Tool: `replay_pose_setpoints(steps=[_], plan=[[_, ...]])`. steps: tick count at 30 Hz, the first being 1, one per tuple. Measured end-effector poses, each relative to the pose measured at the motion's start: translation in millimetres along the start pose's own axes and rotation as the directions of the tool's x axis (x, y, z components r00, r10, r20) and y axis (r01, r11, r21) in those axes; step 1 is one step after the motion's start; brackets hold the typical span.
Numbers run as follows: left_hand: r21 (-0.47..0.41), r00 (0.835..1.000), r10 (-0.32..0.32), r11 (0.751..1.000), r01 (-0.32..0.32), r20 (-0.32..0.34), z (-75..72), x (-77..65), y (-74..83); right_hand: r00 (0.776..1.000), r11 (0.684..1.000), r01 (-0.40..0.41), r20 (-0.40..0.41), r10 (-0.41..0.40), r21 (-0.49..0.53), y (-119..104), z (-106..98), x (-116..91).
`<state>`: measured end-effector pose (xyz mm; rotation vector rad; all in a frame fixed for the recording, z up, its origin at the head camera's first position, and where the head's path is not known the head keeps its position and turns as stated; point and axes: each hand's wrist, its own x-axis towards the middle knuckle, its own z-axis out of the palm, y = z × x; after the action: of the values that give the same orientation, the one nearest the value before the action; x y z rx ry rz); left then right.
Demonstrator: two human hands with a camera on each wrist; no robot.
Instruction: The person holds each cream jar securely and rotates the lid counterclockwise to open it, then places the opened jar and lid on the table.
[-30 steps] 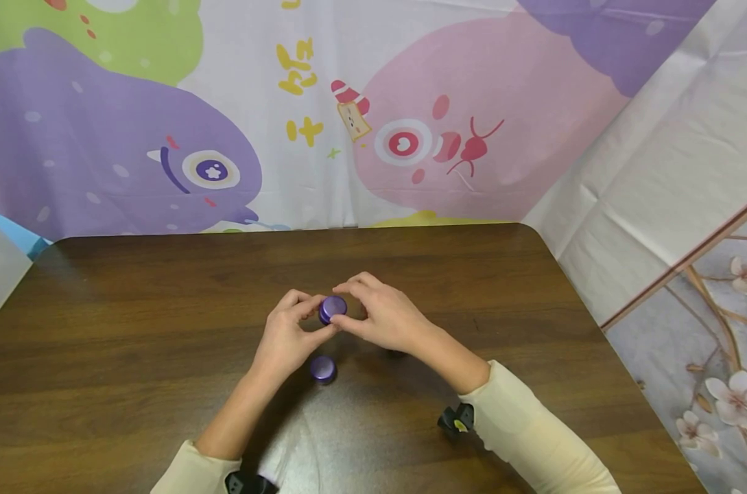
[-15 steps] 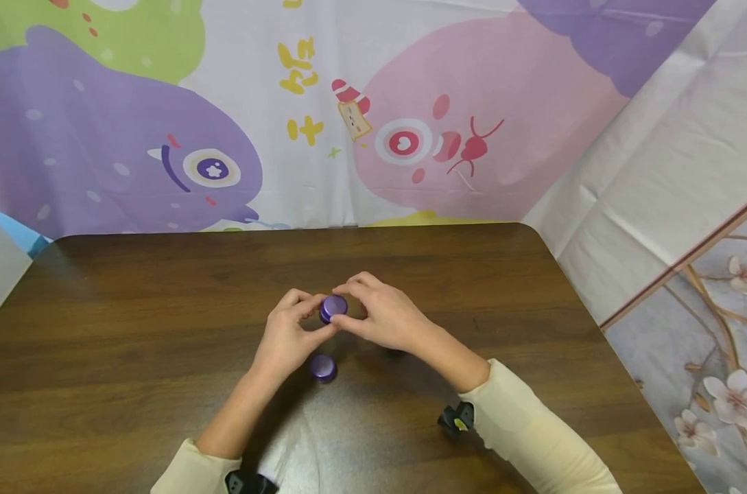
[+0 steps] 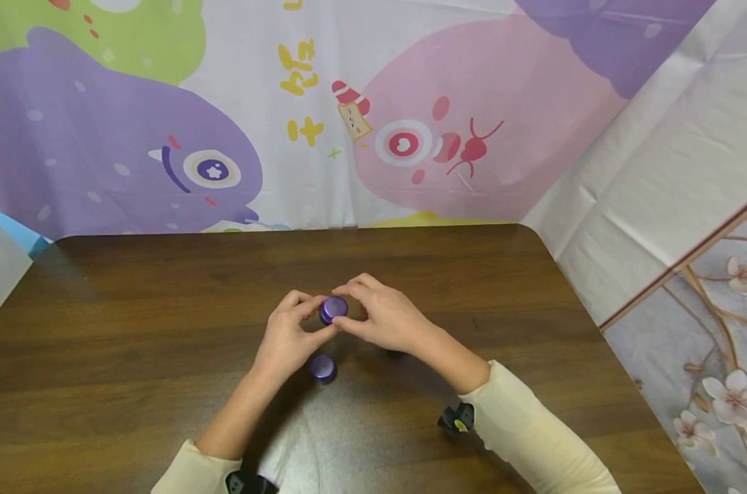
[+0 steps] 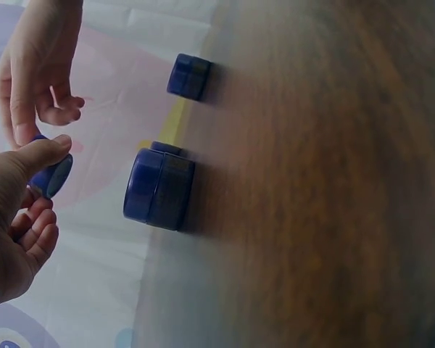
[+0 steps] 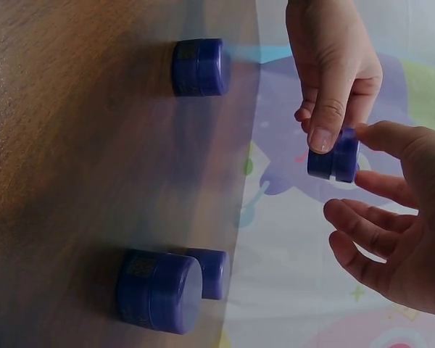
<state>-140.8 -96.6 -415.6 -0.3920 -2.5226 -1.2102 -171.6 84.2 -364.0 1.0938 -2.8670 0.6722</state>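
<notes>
A small purple screw-lid jar (image 3: 333,310) is held above the table between both hands. My left hand (image 3: 285,342) pinches its lower part between thumb and fingers. My right hand (image 3: 382,314) pinches the lid with thumb and index finger, its other fingers loosely bent. In the right wrist view a narrow pale gap shows between the held jar's lid (image 5: 347,156) and its body (image 5: 320,164). A similar purple jar (image 3: 323,368) stands on the table just nearer than the hands.
Three purple jars stand on the brown wooden table (image 3: 132,329); in the right wrist view they are a lone jar (image 5: 201,67), a large-looking jar (image 5: 159,290) and one partly behind it (image 5: 210,273). A cartoon-print cloth (image 3: 472,82) hangs behind the table.
</notes>
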Motion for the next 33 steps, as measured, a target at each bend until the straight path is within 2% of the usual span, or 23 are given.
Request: replay_pose_setpoints(steps=[7, 16, 24, 33], plan=[[-0.009, 1.0, 0.003, 1.0, -0.003, -0.004, 0.4, -0.3, -0.3, 0.999, 0.999, 0.038, 0.022, -0.039, 0.01, 0.9, 0.4, -1.2], [0.004, 1.0, 0.023, 1.0, -0.023, -0.018, 0.9, 0.1, -0.2, 1.0, 1.0, 0.005, -0.025, -0.005, 0.009, 1.1, 1.1, -1.2], [-0.002, 1.0, -0.004, 1.0, 0.004, -0.004, -0.3, 0.4, 1.2, 0.999, 1.0, 0.029, 0.02, -0.029, 0.012, 1.4, 0.6, -1.5], [0.006, 0.999, 0.024, 1.0, -0.024, -0.022, 0.6, 0.9, 1.1, 1.0, 1.0, 0.002, -0.011, -0.002, 0.005, 1.1, 0.4, -0.8]])
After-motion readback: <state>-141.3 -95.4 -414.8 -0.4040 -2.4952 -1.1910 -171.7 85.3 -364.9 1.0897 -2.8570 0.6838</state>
